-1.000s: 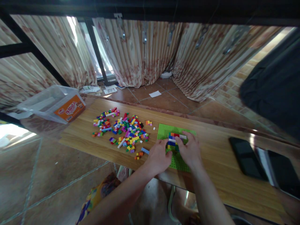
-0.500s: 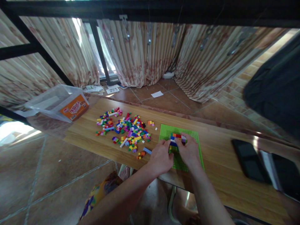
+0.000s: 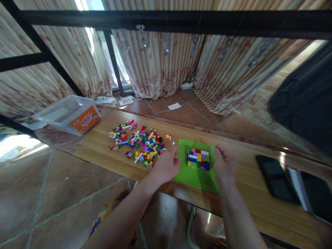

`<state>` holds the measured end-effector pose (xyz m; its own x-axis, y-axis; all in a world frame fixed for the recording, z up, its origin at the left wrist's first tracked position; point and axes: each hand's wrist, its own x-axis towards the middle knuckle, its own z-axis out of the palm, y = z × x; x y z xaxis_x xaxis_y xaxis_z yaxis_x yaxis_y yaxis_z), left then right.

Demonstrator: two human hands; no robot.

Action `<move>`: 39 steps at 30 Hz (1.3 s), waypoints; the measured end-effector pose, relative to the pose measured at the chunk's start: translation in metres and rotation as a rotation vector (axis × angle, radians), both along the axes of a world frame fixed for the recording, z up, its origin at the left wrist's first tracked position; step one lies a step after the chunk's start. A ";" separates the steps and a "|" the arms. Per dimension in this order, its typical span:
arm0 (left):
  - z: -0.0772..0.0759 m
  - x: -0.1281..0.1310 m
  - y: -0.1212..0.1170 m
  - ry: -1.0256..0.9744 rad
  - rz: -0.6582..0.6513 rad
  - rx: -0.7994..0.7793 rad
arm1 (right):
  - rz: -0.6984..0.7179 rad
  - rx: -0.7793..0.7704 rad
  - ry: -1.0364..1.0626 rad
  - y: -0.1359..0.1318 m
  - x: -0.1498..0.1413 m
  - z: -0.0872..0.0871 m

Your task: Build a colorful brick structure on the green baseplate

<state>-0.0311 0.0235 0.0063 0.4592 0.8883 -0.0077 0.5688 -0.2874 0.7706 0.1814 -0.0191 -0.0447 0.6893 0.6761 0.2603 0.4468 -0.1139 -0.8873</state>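
On a green studded baseplate [image 3: 183, 174] sits a low rectangular block of bricks [image 3: 199, 158] in white, blue, red, yellow and other colours. My left hand [image 3: 167, 164] hovers at the baseplate's left edge, beside the loose bricks [image 3: 146, 143]. Its thumb and fingers are apart and nothing shows between them. Over the right edge is my right hand [image 3: 225, 166], somewhat blurred, its fingers loosely bent and no brick visible in it. Neither hand touches the block of bricks. My left hand covers the near right part of the loose pile.
A clear plastic tub [image 3: 70, 116] with an orange label stands at the left end of the wooden table [image 3: 243, 193]. Two dark flat devices, a phone-like slab [image 3: 276, 178] and another [image 3: 317, 193], lie to the right. A black metal bar [image 3: 166, 22] crosses above.
Both hands have let go of the block of bricks and drawn apart, the left hand leftward, the right hand rightward. The block now lies uncovered on the baseplate. The view has tilted slightly.
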 end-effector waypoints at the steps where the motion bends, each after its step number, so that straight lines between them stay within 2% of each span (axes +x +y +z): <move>1: 0.002 -0.007 0.006 -0.025 0.019 0.013 | -0.029 0.017 0.002 0.000 -0.001 0.003; 3: 0.007 -0.021 0.018 -0.086 0.090 0.040 | -0.081 0.051 -0.028 0.001 -0.010 0.012; 5: 0.012 -0.034 0.029 -0.152 0.167 0.055 | -0.065 0.103 -0.100 0.000 -0.026 0.022; 7: 0.016 -0.046 0.039 -0.205 0.243 0.059 | 0.021 0.144 -0.188 -0.003 -0.044 0.030; 9: 0.020 -0.058 0.045 -0.209 0.310 0.060 | 0.183 0.138 -0.254 -0.007 -0.063 0.034; 11: 0.024 -0.068 0.048 -0.150 0.345 0.068 | 0.373 0.100 -0.306 -0.011 -0.079 0.033; 14: 0.026 -0.080 0.048 0.012 0.329 0.111 | 0.610 -0.037 -0.361 -0.013 -0.095 0.024; 19: 0.022 -0.097 0.049 0.292 0.270 0.157 | 0.789 -0.245 -0.399 -0.013 -0.104 0.013; 24: 0.010 -0.098 0.057 0.309 0.301 0.222 | 0.800 -0.278 -0.438 -0.008 -0.106 0.008; 29: -0.006 -0.061 0.073 0.281 0.172 0.420 | 0.784 -0.207 -0.418 -0.003 -0.115 0.004; 33: -0.017 -0.037 0.082 0.397 0.169 0.423 | 0.764 -0.190 -0.409 -0.002 -0.115 0.006; 39: -0.027 -0.034 0.088 0.475 0.174 0.468 | 0.739 -0.220 -0.435 -0.004 -0.105 0.013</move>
<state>-0.0649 0.1110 -0.0208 0.3515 0.9076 0.2297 0.8822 -0.4032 0.2431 0.0760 -0.0227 -0.0318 -0.0736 0.9752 0.2089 0.7664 0.1893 -0.6138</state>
